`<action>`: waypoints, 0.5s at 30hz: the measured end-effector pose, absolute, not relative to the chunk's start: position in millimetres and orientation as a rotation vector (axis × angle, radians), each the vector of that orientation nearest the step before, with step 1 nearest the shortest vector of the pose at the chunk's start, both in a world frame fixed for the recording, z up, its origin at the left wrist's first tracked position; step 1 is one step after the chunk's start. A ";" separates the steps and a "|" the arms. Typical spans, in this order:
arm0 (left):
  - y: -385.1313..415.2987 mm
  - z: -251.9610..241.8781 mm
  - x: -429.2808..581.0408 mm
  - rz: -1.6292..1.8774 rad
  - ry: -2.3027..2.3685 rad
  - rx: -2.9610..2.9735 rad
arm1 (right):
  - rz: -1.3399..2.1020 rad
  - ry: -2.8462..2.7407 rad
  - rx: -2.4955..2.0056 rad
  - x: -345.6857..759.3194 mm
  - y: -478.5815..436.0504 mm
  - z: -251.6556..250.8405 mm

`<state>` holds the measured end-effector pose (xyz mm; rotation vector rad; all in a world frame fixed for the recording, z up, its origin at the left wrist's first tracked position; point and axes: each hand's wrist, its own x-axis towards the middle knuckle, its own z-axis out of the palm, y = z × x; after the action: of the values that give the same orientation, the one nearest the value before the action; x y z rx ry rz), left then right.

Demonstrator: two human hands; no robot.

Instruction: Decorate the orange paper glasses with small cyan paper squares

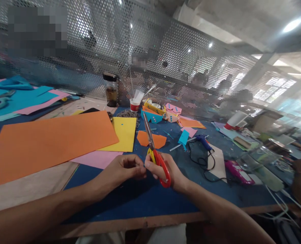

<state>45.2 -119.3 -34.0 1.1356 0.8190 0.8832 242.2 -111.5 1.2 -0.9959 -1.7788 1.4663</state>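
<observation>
In my right hand (172, 169) is a pair of scissors (161, 162) with red and yellow handles, its blades pointing up and away from me. My left hand (132, 166) is close beside it, thumb and fingers curled together in a pinch. Whatever lies between those fingertips, if anything, is too small to make out. Just beyond the hands, an orange paper piece (157, 139) with angled ends lies on the blue table mat (130, 200). To the left are a large orange sheet (54, 142), a yellow sheet (126, 135) and a pink sheet (99, 159).
Folded paper pieces with small squares (153, 116) stand at the back, near a paper cup (134, 105) and a lidded jar (111, 91). On the right lie a blue glue gun (203, 142) with its black cord and a magenta packet (239, 173). A perforated metal screen (150, 44) rises behind.
</observation>
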 end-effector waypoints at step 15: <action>-117.2 -38.0 43.3 0.951 0.884 1.278 | 1.442 -1.783 -1.033 242.7 -111.4 -5.3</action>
<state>43.3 -117.2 -38.0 1.2778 0.8842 0.9508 242.7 -111.4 -5.3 -1.0334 -1.7826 1.4425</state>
